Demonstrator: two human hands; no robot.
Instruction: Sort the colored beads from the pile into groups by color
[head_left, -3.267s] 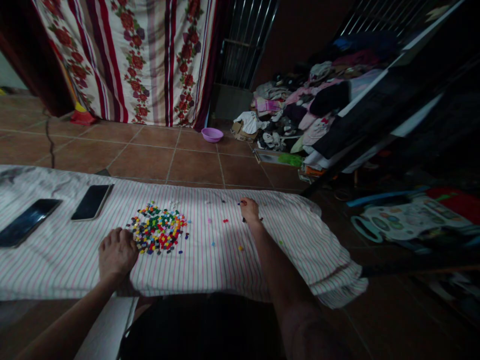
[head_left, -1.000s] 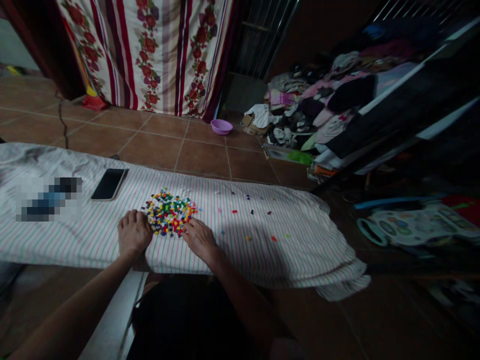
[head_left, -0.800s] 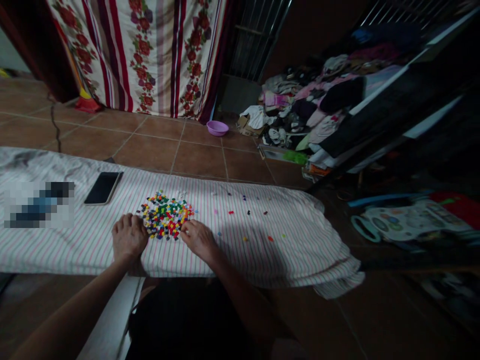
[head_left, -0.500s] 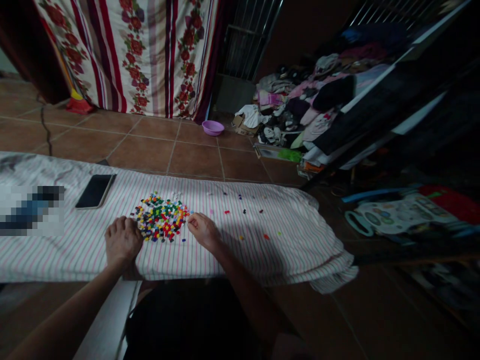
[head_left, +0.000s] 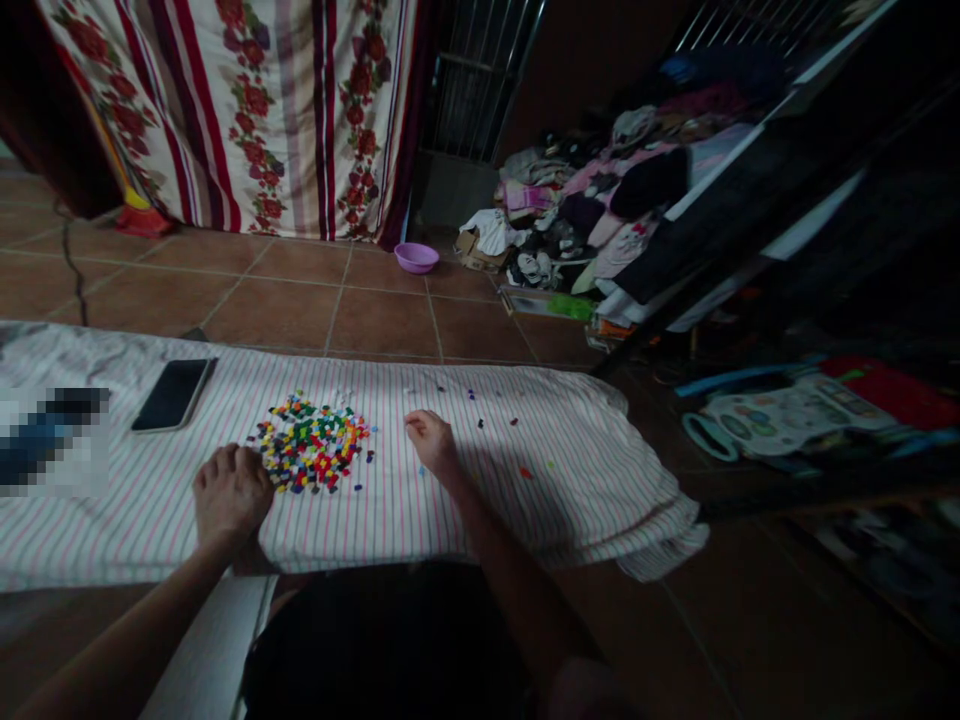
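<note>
A pile of small, many-coloured plastic pieces [head_left: 311, 440] lies on the striped cloth [head_left: 360, 535]. My left hand [head_left: 234, 488] rests palm down at the pile's left edge, fingers lying forward on the cloth. To the right of the pile, my right hand [head_left: 431, 440] is over the cloth with thumb and fingertips pinched together; whatever is between them is too small to make out. A light blue piece [head_left: 421, 470] lies just below that hand. Farther right are scattered single pieces, among them an orange piece [head_left: 526, 473] and a dark piece [head_left: 481, 424].
A phone [head_left: 174, 395] lies on the cloth left of the pile. Beyond it, on the tiled floor, stands a purple basin [head_left: 417, 258]. Heaped clothes [head_left: 577, 200] are at the back right, and a toy panel [head_left: 795, 420] is off to the right.
My right hand has moved right, away from the pile's edge, still pinched. The light blue piece below it now shows. My left hand stays beside the pile; the view has shifted slightly.
</note>
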